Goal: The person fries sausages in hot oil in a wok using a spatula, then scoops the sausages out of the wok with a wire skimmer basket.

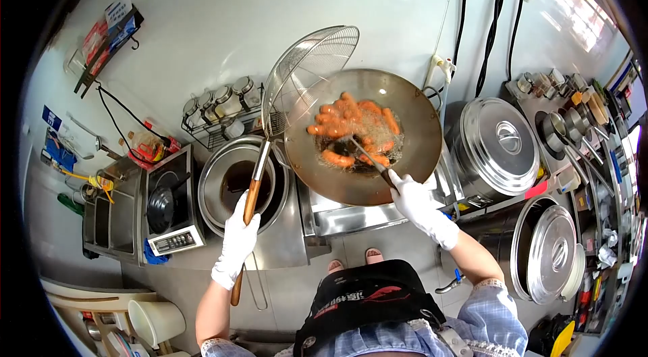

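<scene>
My left hand (239,241), in a white glove, is closed round the wooden handle of a large wire strainer (310,63). The strainer's mesh basket is raised at the upper left rim of a wide wok (300,168). In the wok, reddish-orange sausages (347,117) lie in bubbling oil. My right hand (413,201), also gloved in white, grips the handle of a ladle or spatula (374,161). That tool's head is down among the sausages, partly hidden, so I cannot tell its exact shape.
Left of the wok stands a metal pot (206,185) with dark liquid, below a rack of jars (226,100). Farther left are an induction cooker (177,242) and a sink (121,222). Lidded steel pots (499,144) stand at the right, and a white bucket (155,322) is lower left.
</scene>
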Available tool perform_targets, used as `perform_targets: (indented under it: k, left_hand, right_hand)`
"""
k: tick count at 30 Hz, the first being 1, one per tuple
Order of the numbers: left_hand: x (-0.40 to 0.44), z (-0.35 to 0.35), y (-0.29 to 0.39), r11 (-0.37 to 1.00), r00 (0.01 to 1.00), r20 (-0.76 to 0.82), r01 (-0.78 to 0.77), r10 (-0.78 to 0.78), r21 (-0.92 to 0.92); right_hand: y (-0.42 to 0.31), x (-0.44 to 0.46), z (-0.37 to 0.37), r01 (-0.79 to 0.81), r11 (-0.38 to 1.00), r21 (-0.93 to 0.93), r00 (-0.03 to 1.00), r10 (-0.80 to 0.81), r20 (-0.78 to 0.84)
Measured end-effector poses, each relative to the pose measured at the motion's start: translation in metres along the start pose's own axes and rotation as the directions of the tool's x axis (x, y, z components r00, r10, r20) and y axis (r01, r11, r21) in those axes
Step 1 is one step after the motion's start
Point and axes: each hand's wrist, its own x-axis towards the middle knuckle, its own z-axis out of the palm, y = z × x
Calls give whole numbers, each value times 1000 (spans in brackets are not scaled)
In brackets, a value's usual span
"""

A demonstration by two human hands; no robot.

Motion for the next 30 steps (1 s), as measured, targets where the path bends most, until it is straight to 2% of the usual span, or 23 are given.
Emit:
perform_targets:
  k: [4, 7, 9, 10, 12, 15, 19, 20, 21, 24, 26, 30]
  left_hand:
    - [-13, 1, 0, 995, 995, 15, 97, -96, -39]
    - [-21, 3, 1, 995, 998, -15, 56, -58, -84]
    - [-25, 1, 7, 999, 999, -34, -32, 32, -9]
    - [-26, 2, 6, 1000, 999, -33, -25, 24, -13]
    - [-26, 5, 5, 995, 994, -58, -96, 96, 4]
    - [-26, 7, 5, 995, 995, -44, -91, 89, -50]
    - [-22, 7, 10, 998, 1000, 25, 14, -13, -54]
    - [-19, 10, 2, 997, 1000, 4, -28, 28, -68]
    - [-19, 11, 3, 997, 1000, 10, -25, 26, -68]
    - [-15, 12, 5, 991, 998, 49, 41, -35, -129]
    - [-11, 15, -2, 993, 999, 19, -28, 30, -116]
    - [-10, 13, 9, 985, 998, 54, 31, -22, -168]
  right_hand:
    - [15, 39, 16, 21, 982, -187, 996, -36, -76]
    - [25, 47, 7, 48, 891, -451, 986, -115, -122]
    - [37, 44, -6, 91, 850, -520, 979, -173, -112]
    - [43, 40, -12, 95, 826, -555, 981, -172, -88]
    - [51, 30, -32, 118, 830, -544, 984, -173, -51]
    - [60, 11, -59, 68, 876, -478, 994, -99, -40]
    - [53, -31, -118, -27, 943, -331, 997, 2, -77]
    - [48, -43, -135, -18, 965, -263, 995, -7, -96]
    - [40, -54, -149, -67, 971, -229, 996, 51, -74]
    - [23, -76, -178, -38, 985, -169, 998, 29, -57]
    - [11, -82, -184, -154, 977, -147, 980, 169, 102]
    - [19, -75, -147, -25, 978, -209, 994, 46, 97]
